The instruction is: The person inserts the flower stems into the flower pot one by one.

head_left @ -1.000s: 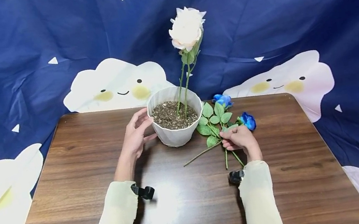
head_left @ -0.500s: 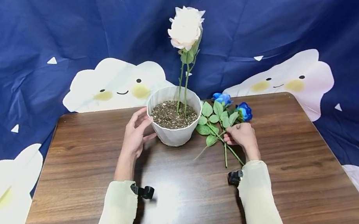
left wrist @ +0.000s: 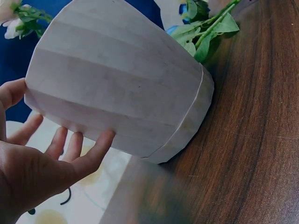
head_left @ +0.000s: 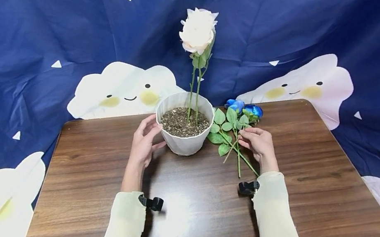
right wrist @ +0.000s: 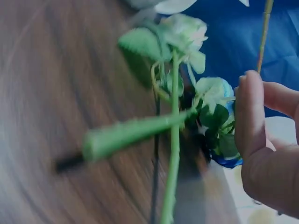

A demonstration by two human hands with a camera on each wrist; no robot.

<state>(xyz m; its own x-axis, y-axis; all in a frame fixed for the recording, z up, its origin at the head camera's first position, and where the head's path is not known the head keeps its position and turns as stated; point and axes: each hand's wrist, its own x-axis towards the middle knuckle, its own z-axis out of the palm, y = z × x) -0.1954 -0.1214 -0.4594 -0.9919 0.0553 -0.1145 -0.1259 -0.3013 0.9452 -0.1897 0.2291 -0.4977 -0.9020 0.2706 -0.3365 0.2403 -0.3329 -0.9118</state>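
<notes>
One grip (head_left: 143, 142), the left, rests loosely spread against a white pot (head_left: 187, 144); the right grip (head_left: 260, 144) pinches a stem (right wrist: 265, 33).

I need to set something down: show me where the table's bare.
Bare: the table left of the left hand, between the sleeves, and right of the right hand. Crowded: right of the pot, with leaves, stems and blue roses.

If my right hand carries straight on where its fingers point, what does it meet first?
Probably the green leaves just ahead of the right hand, with the white pot beyond. Its height is unclear in the head view, so it might pass over the leaves.
</notes>
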